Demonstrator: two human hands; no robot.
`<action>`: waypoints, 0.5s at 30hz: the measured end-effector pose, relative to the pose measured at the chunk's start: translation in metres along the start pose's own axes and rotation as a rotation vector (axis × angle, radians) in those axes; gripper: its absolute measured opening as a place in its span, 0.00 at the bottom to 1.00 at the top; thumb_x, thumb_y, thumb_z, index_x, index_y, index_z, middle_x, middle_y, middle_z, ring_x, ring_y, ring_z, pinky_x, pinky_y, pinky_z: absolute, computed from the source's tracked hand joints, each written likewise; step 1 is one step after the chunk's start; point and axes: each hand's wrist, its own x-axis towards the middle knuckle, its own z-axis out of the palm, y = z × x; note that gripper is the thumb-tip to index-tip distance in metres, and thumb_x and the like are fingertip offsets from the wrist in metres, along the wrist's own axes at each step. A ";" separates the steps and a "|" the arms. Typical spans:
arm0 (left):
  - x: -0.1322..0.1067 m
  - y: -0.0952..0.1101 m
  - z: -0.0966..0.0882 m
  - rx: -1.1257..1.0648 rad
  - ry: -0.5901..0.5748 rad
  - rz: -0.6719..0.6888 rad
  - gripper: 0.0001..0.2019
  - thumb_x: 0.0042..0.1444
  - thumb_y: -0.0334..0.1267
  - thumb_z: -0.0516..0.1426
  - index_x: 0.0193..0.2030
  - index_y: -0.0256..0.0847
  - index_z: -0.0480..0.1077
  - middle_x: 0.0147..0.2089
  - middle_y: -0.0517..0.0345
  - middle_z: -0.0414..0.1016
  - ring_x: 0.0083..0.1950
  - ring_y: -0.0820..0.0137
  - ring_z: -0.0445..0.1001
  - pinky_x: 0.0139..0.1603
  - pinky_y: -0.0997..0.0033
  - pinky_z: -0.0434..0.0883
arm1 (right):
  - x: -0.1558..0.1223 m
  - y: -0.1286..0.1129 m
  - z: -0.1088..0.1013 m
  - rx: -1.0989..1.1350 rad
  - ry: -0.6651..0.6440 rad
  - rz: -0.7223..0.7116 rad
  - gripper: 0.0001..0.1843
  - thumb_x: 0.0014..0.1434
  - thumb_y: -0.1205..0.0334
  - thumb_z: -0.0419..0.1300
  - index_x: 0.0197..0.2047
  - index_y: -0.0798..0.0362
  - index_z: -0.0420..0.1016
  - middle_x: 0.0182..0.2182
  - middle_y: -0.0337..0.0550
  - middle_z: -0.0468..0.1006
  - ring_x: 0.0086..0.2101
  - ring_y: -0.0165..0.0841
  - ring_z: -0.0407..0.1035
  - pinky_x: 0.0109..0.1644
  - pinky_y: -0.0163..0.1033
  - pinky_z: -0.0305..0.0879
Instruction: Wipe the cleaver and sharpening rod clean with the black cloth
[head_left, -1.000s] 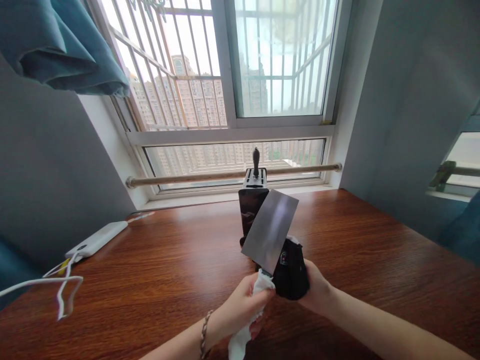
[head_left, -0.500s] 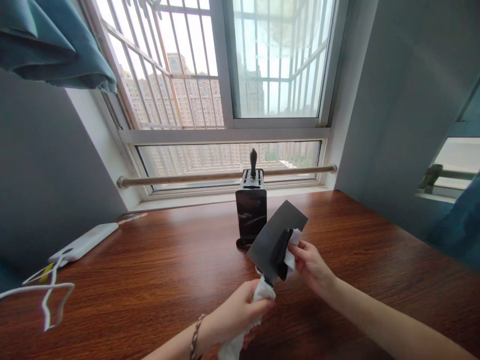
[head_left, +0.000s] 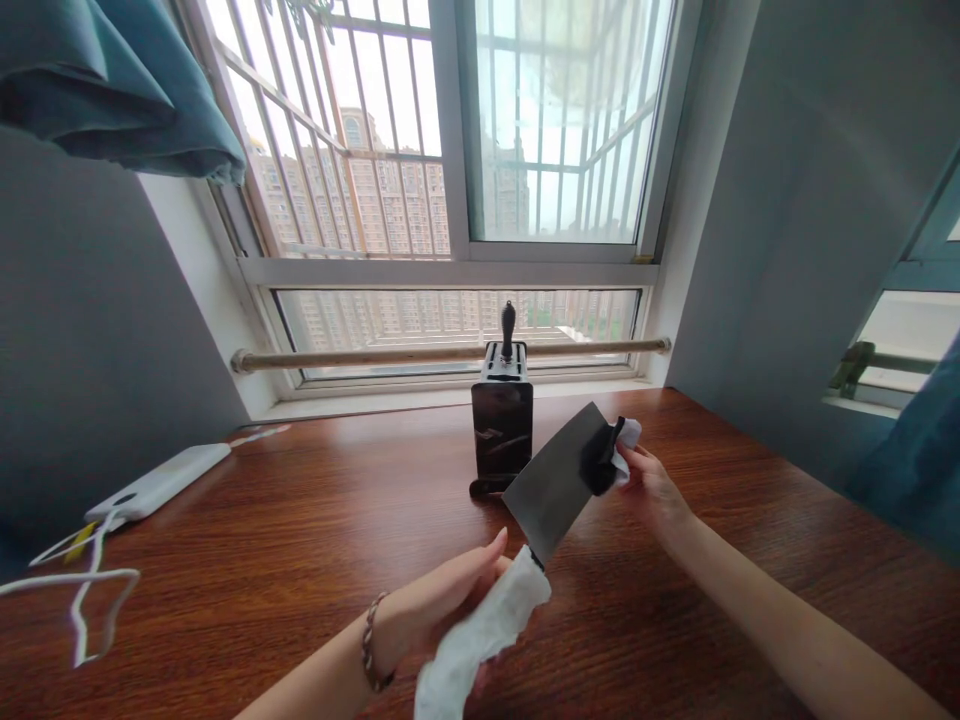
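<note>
A cleaver (head_left: pixel 555 485) with a broad grey blade is tilted up and to the right above the table. White paper or cloth (head_left: pixel 480 635) covers its handle and trails toward me. My left hand (head_left: pixel 442 600) holds this wrapped handle from beneath, thumb raised along its left side. In my right hand (head_left: pixel 656 490), a bunched black and white cloth (head_left: pixel 607 455) is pinched between the fingers. The cloth lies at the blade's right edge, near its upper end. Behind the blade stands a dark knife block (head_left: pixel 502 430), with one black-handled tool (head_left: pixel 508 330) upright in its top.
The brown wooden table (head_left: pixel 315 530) reaches to the window sill. At its left lies a white power strip (head_left: pixel 161 483) with a white cable (head_left: pixel 90 590). A horizontal rail (head_left: pixel 390 358) crosses the window behind the knife block.
My right hand has moved the cloth up and right to the blade's edge. The left hand's thumb has lifted off the wrapped handle, showing more of the white covering.
</note>
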 end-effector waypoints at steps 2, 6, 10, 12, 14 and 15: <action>0.006 -0.004 -0.011 -0.109 -0.122 0.057 0.29 0.49 0.60 0.52 0.39 0.32 0.67 0.27 0.54 0.68 0.23 0.71 0.68 0.20 0.75 0.64 | -0.002 0.000 0.001 0.030 -0.041 0.007 0.09 0.50 0.66 0.63 0.37 0.54 0.74 0.31 0.39 0.74 0.27 0.27 0.66 0.28 0.29 0.63; 0.016 -0.014 -0.018 -0.323 -0.320 0.165 0.28 0.43 0.61 0.56 0.32 0.31 0.67 0.29 0.56 0.67 0.33 0.62 0.73 0.35 0.66 0.71 | -0.003 -0.002 0.003 0.037 -0.089 -0.033 0.10 0.48 0.66 0.64 0.36 0.52 0.74 0.30 0.37 0.74 0.27 0.28 0.67 0.27 0.30 0.64; 0.021 -0.023 -0.005 -0.439 -0.410 0.104 0.28 0.49 0.60 0.53 0.32 0.29 0.66 0.24 0.57 0.66 0.15 0.79 0.63 0.16 0.79 0.62 | 0.001 -0.005 -0.001 0.037 -0.078 -0.038 0.14 0.44 0.65 0.67 0.37 0.52 0.74 0.32 0.37 0.75 0.30 0.28 0.68 0.34 0.31 0.67; 0.023 -0.025 0.003 -0.414 -0.532 0.045 0.31 0.50 0.62 0.49 0.34 0.28 0.66 0.19 0.58 0.65 0.09 0.82 0.53 0.10 0.80 0.52 | 0.004 -0.005 -0.006 0.014 -0.091 -0.028 0.16 0.43 0.62 0.68 0.38 0.52 0.74 0.32 0.38 0.75 0.30 0.28 0.69 0.35 0.31 0.67; 0.022 -0.026 0.010 -0.387 -0.643 0.000 0.36 0.48 0.66 0.46 0.37 0.28 0.67 0.20 0.55 0.68 0.07 0.81 0.50 0.06 0.79 0.46 | 0.007 -0.003 -0.012 -0.006 -0.107 -0.015 0.18 0.42 0.60 0.69 0.37 0.52 0.73 0.32 0.37 0.76 0.30 0.29 0.69 0.34 0.31 0.67; 0.021 -0.026 0.013 -0.375 -0.665 -0.008 0.37 0.47 0.67 0.47 0.40 0.27 0.67 0.22 0.54 0.70 0.06 0.80 0.50 0.05 0.78 0.43 | 0.009 -0.003 -0.016 -0.014 -0.116 -0.008 0.18 0.41 0.59 0.69 0.37 0.51 0.73 0.32 0.37 0.76 0.30 0.29 0.69 0.35 0.32 0.67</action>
